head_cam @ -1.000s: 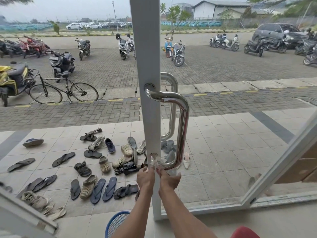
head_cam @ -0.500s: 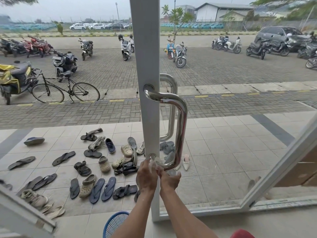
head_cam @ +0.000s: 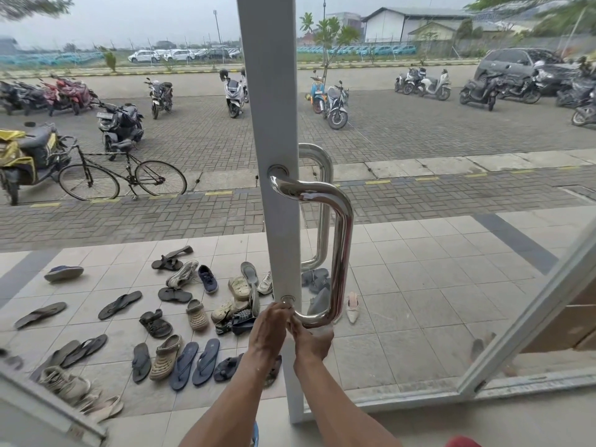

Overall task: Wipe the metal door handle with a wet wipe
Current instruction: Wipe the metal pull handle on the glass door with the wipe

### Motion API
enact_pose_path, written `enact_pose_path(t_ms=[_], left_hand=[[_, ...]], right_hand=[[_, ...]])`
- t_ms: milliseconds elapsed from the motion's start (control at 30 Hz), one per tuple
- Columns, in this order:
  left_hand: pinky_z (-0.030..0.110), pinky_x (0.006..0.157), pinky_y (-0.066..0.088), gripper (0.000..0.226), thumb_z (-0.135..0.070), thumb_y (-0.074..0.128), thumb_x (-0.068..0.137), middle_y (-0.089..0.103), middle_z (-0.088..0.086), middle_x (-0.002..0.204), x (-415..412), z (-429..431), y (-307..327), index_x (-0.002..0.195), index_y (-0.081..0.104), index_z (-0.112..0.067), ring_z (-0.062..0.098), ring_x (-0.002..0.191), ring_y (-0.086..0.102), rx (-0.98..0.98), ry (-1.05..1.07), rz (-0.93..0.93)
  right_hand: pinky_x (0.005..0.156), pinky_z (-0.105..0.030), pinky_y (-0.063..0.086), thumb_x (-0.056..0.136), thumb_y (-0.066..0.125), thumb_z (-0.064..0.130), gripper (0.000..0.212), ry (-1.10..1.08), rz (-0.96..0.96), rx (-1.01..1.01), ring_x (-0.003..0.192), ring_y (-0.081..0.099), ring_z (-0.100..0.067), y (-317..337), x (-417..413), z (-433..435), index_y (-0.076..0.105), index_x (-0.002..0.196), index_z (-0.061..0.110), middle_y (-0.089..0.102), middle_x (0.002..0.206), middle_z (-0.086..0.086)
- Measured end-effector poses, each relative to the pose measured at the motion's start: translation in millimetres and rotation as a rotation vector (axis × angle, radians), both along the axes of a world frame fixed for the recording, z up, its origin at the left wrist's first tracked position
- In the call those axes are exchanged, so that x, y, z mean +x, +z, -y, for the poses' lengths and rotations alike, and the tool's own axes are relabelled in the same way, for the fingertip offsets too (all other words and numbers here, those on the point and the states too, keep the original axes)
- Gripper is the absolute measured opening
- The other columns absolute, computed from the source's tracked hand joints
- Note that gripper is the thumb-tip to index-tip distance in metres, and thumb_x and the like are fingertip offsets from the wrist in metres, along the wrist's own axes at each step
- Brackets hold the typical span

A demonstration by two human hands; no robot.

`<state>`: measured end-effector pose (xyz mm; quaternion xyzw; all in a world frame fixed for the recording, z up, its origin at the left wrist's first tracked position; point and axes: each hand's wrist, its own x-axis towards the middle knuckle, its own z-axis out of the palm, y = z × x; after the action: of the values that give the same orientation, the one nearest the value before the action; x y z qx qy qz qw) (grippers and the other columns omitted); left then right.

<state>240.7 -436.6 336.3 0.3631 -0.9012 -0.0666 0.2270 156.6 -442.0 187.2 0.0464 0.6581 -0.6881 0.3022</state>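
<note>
Left hand (head_cam: 269,330) curls at the lower mount of the metal door handle (head_cam: 342,253), while right hand (head_cam: 311,341) grips its bottom bend from beneath. The wet wipe, presumably between them, cannot be made out. Wiping appears to be at the handle's foot; next, a firm slide up its upright bar.

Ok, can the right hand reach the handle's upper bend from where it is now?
Likely yes. The right hand grips the lower bend of the metal door handle, and the upright bar above it is bare up to the upper bend.
</note>
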Motion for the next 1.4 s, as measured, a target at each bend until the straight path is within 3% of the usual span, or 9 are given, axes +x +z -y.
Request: enact_pose_path(t_ms=[133,400,500,667,800,900,1100,1200,1400], left_hand=[[0.032,0.067,0.06,0.027,-0.006,0.083,0.077,0.072,0.007,0.102,3.7,-1.9,2.0,0.101,0.07,-0.007,0.024,0.084,0.071,0.076,0.242,-0.2],[0.027,0.056,0.043,0.05,-0.056,0.067,0.089,0.067,-0.001,0.054,2.7,-15.8,-14.0,0.054,0.07,-0.02,0.016,0.06,0.065,0.854,0.693,-0.49],[0.031,0.072,0.06,0.043,-0.046,0.068,0.092,0.074,0.003,0.06,-5.9,-16.0,-18.7,0.061,0.076,-0.017,0.02,0.066,0.074,1.043,0.69,-0.629],[0.051,0.086,0.062,0.033,-0.024,0.067,0.096,0.075,0.017,0.071,-15.7,-13.7,-22.6,0.075,0.075,0.0,0.03,0.073,0.075,1.321,0.634,-0.88],[0.034,0.063,0.063,0.019,-0.009,0.064,0.097,0.069,0.016,0.075,-24.5,-19.8,-11.6,0.089,0.07,0.007,0.025,0.068,0.067,1.418,0.658,-1.125],[0.025,0.048,0.059,0.006,-0.002,0.072,0.09,0.068,0.015,0.076,-26.7,-20.4,-10.4,0.093,0.07,0.004,0.022,0.064,0.065,1.451,0.712,-1.224],[0.033,0.062,0.061,0.025,0.005,0.083,0.075,0.073,0.023,0.09,-35.0,-5.9,-9.8,0.094,0.068,0.008,0.029,0.07,0.07,1.402,0.822,-1.259],[0.038,0.08,0.062,0.043,-0.016,0.092,0.067,0.075,0.022,0.101,-40.9,9.3,-4.0,0.098,0.07,0.003,0.032,0.089,0.074,1.264,0.982,-0.995],[0.039,0.082,0.058,0.062,-0.024,0.093,0.069,0.07,0.024,0.118,-55.5,25.4,29.6,0.115,0.065,0.007,0.035,0.11,0.07,1.081,1.002,-0.655]], right_hand=[[0.083,-0.048,0.062,0.021,0.096,0.06,0.125,0.037,0.044,-0.064,0.098,0.075,-0.025,10.8,4.4,-0.9,0.052,0.129,0.014,0.074,0.11,-0.009],[0.083,-0.047,0.062,0.016,0.096,0.048,0.127,0.019,0.116,-0.079,0.094,0.075,-0.029,13.2,-3.0,-6.6,0.049,0.131,0.02,0.072,0.113,-0.011],[0.084,-0.047,0.062,0.012,0.097,0.053,0.138,0.019,0.103,-0.06,0.099,0.074,-0.029,36.2,-1.4,-18.7,0.048,0.135,0.015,0.071,0.118,-0.011],[0.09,-0.046,0.06,0.04,0.1,0.03,0.116,0.071,0.089,-0.043,0.107,0.071,-0.03,82.5,2.3,-42.9,0.045,0.14,0.004,0.068,0.123,-0.014],[0.081,-0.046,0.063,0.012,0.094,0.064,0.135,0.122,0.103,-0.098,0.096,0.075,-0.027,24.1,-13.0,-21.5,0.057,0.126,0.003,0.073,0.111,-0.014],[0.076,-0.042,0.064,0.011,0.096,0.062,0.144,0.136,0.134,-0.072,0.089,0.077,-0.026,50.4,-18.9,-33.5,0.051,0.133,0.002,0.073,0.112,-0.017],[0.06,-0.033,0.062,0.061,0.096,0.011,0.109,0.162,0.196,-0.158,0.068,0.077,-0.026,138.4,-21.2,-82.2,0.029,0.147,0.005,0.064,0.125,-0.024],[0.066,-0.034,0.063,0.069,0.092,0.008,0.107,0.159,0.178,-0.133,0.067,0.077,-0.026,143.8,-27.2,-90.9,0.024,0.151,0.006,0.065,0.122,-0.024],[0.075,-0.038,0.063,0.063,0.096,0.013,0.109,0.107,0.146,-0.126,0.081,0.075,-0.031,144.3,-47.3,-100.0,0.028,0.147,-0.001,0.06,0.119,-0.021]])
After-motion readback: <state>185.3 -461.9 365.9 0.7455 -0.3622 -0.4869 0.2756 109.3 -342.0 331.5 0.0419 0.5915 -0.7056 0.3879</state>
